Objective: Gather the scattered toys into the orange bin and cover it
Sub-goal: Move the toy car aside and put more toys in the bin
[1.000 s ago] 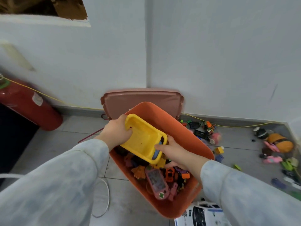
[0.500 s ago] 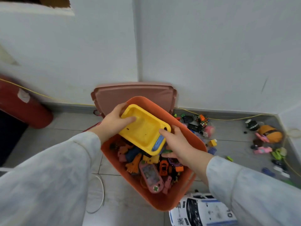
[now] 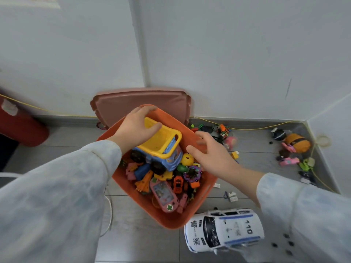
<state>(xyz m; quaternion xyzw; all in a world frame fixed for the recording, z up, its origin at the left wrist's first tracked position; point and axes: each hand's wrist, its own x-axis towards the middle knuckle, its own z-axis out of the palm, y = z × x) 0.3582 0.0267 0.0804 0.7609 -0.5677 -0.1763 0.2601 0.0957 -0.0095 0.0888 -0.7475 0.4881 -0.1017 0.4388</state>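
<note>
The orange bin [image 3: 171,218] stands on the floor, holding several small toys. A yellow and blue toy dump truck [image 3: 161,147] lies on top of them at the bin's far side. My left hand [image 3: 135,126] grips the rear edge of the truck's yellow bed, thumb inside it. My right hand [image 3: 210,154] hovers over the bin's right rim with fingers spread, holding nothing. The pinkish-brown lid [image 3: 140,103] leans against the wall behind the bin. A white police car toy [image 3: 224,230] lies on the floor in front of the bin, to its right.
More toys are scattered along the right wall: a puzzle cube [image 3: 225,130], a pink figure [image 3: 230,142], an orange plush [image 3: 297,142], pink and green pieces [image 3: 288,161]. A yellow cord [image 3: 247,128] runs along the baseboard. A red cylinder [image 3: 20,126] lies at left.
The truck has been lowered into the bin and turned wheels down. My right hand has let go of it and moved off to the right; the left hand still holds it.
</note>
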